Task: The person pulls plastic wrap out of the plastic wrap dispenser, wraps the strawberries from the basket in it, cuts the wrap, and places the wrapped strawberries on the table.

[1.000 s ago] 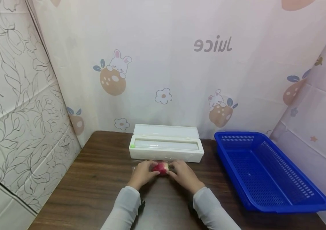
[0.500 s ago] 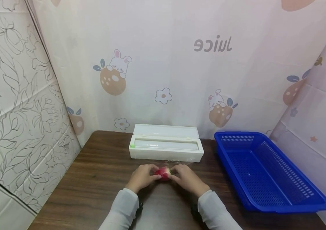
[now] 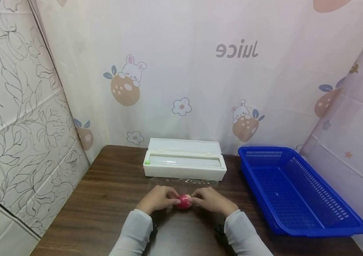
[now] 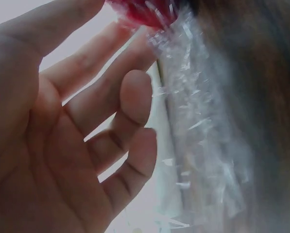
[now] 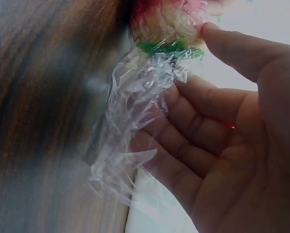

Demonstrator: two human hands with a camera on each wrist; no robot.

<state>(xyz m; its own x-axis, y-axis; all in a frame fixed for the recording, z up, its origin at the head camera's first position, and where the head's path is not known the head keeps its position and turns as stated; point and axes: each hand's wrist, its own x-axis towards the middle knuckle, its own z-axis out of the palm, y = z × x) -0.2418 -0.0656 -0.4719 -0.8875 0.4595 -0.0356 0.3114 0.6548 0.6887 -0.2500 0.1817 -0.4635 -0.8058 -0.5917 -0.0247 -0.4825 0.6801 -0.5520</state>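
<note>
Between both hands sits a round red thing (image 3: 184,201), fruit-like, with a pale band and a green-edged end in the right wrist view. Clear cling film (image 5: 135,121) is wrapped around it and bunches into crumpled tails at both ends. My left hand (image 3: 159,199) pinches its left side with thumb and fingertips, the last two fingers loosely bent in the left wrist view. On the other side my right hand (image 3: 214,200) pinches the film at the green end between thumb and fingers. A sheet of film also lies on the table just beyond the hands.
A white cling film box (image 3: 184,172) with its lid up and a green slider at its left stands behind the hands. A blue perforated basket (image 3: 274,213) is at the right on the brown wooden table (image 3: 104,213). Patterned curtains close the back and sides.
Both hands have drawn the red thing toward the person and slightly right, turning it so less of the pale end shows. The film sheet in front of the box now shows more.
</note>
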